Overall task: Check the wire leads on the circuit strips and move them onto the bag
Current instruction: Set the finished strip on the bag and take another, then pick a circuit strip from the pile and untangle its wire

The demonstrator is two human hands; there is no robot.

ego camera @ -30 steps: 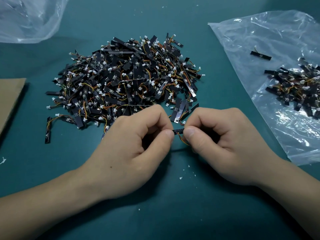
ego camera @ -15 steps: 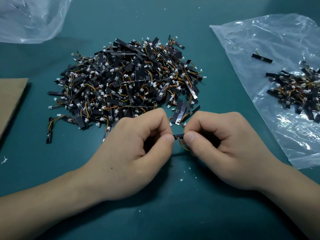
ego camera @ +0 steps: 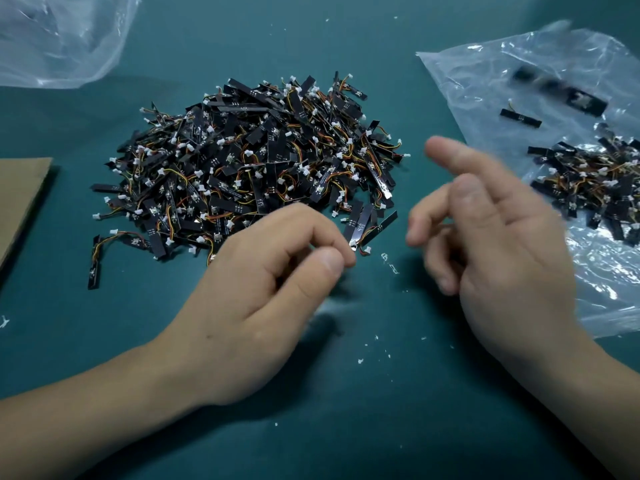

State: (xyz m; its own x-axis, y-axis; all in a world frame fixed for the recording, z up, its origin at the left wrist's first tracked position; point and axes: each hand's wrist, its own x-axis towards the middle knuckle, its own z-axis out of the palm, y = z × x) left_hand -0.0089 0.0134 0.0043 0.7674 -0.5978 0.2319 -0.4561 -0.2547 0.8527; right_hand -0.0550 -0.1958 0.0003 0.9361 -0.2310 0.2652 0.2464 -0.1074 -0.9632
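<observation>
Unchecked circuit strips point(ego camera: 249, 168) lie heaped centre-left. My left hand point(ego camera: 263, 292) has its grip curled on nothing visible; my right hand point(ego camera: 502, 244) is released, fingers spread. 1 blurred strip point(ego camera: 561, 93) shows over the bag point(ego camera: 485, 81). I'd lift 1 strip from the heap's near edge and tug its leads gently.

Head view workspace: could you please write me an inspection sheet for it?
Surface: teal mat, bearing everything.
Job's things: large pile of circuit strips mid-mat; smaller heap and one lone strip on the clear plastic bag; a blurred strip over the bag's far part.
Clutter: white flecks near the hands.
Grippers: left hand curled, thumb on forefinger, nothing visible in its grip; right hand open, empty, blurred.
Cables: orange and yellow wire leads with white connectors on the strips; no other cables seen.
Surroundings: second clear bag far left; cardboard sheet at left edge.
</observation>
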